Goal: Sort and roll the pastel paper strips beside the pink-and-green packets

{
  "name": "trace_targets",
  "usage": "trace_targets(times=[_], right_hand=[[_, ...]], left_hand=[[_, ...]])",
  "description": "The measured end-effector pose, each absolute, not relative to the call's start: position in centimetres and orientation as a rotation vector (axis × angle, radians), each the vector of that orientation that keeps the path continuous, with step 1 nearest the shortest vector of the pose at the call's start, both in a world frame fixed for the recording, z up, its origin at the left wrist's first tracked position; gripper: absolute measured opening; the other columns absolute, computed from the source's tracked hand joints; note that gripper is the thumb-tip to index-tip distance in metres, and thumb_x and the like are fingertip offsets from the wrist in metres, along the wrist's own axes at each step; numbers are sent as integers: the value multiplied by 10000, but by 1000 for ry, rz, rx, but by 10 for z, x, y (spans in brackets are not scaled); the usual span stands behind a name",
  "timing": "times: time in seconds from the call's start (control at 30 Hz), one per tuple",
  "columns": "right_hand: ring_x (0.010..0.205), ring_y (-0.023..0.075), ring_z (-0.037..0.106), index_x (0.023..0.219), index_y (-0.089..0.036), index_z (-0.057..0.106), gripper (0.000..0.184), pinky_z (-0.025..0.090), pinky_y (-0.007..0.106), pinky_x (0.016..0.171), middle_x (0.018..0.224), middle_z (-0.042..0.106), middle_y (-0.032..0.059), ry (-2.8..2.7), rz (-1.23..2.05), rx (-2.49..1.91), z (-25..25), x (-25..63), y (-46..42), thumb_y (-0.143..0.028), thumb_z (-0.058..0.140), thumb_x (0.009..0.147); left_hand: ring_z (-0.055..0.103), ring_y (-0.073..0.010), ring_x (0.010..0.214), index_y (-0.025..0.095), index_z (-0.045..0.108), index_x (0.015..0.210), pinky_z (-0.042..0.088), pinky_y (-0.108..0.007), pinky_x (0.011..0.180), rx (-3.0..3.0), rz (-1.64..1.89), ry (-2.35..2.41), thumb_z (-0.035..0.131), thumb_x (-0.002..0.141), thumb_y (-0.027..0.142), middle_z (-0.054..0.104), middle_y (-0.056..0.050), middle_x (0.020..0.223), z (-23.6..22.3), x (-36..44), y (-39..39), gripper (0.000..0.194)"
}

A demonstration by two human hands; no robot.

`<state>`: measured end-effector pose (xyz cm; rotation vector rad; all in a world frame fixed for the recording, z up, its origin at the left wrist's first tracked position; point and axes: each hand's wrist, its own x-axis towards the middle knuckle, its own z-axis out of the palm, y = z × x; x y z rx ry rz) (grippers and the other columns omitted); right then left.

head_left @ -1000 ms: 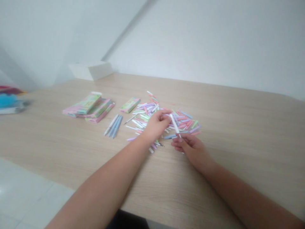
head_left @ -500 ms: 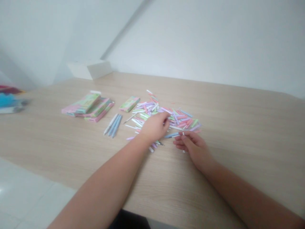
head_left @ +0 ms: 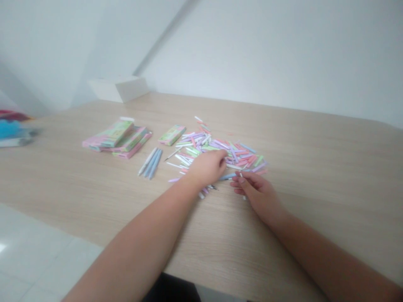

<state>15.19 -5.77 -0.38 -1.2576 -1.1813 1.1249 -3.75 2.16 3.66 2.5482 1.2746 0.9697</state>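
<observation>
A heap of pastel plastic pen parts point(head_left: 237, 156), in purple, pink, green, white and blue, is spread on the table. Over its near side reaches my left hand point(head_left: 208, 167), its fingers curled down among the parts; whatever they grip is hidden. To the right, my right hand point(head_left: 260, 193) pinches a small white pen part point(head_left: 241, 175) between thumb and forefinger, the other fingers loosely bent. A blue pen barrel point(head_left: 227, 177) lies between the two hands, near my right fingertips. Below my left wrist a dark-tipped pen refill point(head_left: 214, 187) pokes out.
Several whole-looking pens point(head_left: 151, 162), blue and whitish, lie side by side left of the heap. Behind them are a pink-green box point(head_left: 172, 135) and a stack of similar boxes point(head_left: 118, 136). A white box point(head_left: 121, 89) stands at the back of the wooden table point(head_left: 220, 247).
My left hand has shifted slightly right over the heap, its fingers still curled. My right hand keeps its pinch on the white part, which tilts a little differently. The view has moved slightly.
</observation>
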Motion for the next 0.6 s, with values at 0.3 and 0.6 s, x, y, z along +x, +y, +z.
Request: trace_targets(times=[0.3, 0.6], right_hand=[[794, 233, 781, 1036, -235, 791, 430, 673, 395, 742, 894, 806, 67, -1305, 1055, -1309, 8, 148, -66, -590, 794, 794], [853, 238, 790, 998, -266, 781, 270, 670, 405, 821, 940, 810, 50, -1245, 1046, -1318, 1, 151, -63, -485, 779, 841]], left_hand=[[704, -191, 759, 193, 721, 839, 508, -275, 677, 1656, 1168, 1218, 610, 853, 310, 760, -35, 789, 30, -36, 35, 162], [675, -171, 697, 200, 727, 763, 481, -267, 635, 1738, 1087, 1228, 613, 810, 302, 755, -26, 752, 32, -38, 34, 160]])
